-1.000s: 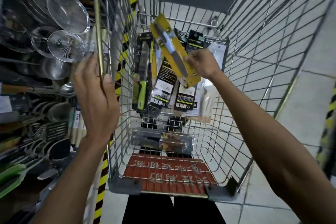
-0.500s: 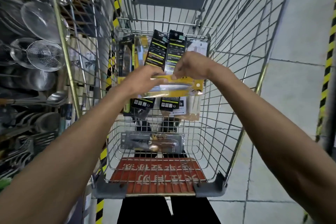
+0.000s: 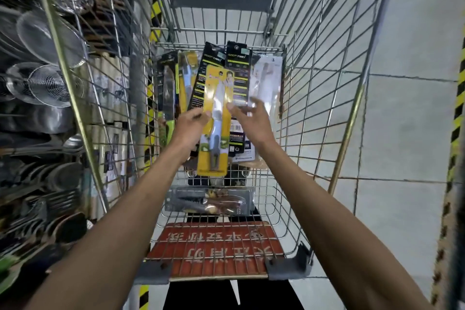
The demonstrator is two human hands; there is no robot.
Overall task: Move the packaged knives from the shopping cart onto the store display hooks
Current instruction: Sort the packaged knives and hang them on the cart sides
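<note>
A yellow packaged knife [image 3: 216, 118] stands upright over the shopping cart [image 3: 324, 98]. My left hand [image 3: 190, 127] grips its left edge, thumb on the front. My right hand [image 3: 251, 122] is beside its right edge with fingers spread, the thumb tip just touching the pack. Behind it, more packaged knives lean on the cart's far wall: two black packs [image 3: 237, 63], a clear pack [image 3: 268, 83], a second yellow pack [image 3: 186, 75] and a black pack with a green-handled knife [image 3: 167, 98]. Another pack [image 3: 208, 200] lies flat on the cart floor.
The red child-seat flap [image 3: 214, 246] is folded at the cart's near end. To the left, a wire display rack [image 3: 100, 98] with a brass post holds steel strainers [image 3: 47, 83], ladles and other utensils. Tiled floor with a yellow-black stripe [image 3: 455, 133] is on the right.
The yellow pack went from my right hand alone, to both hands holding it crosswise, to upright in my left hand. My right hand has loosened its hold. My left hand left the rack post.
</note>
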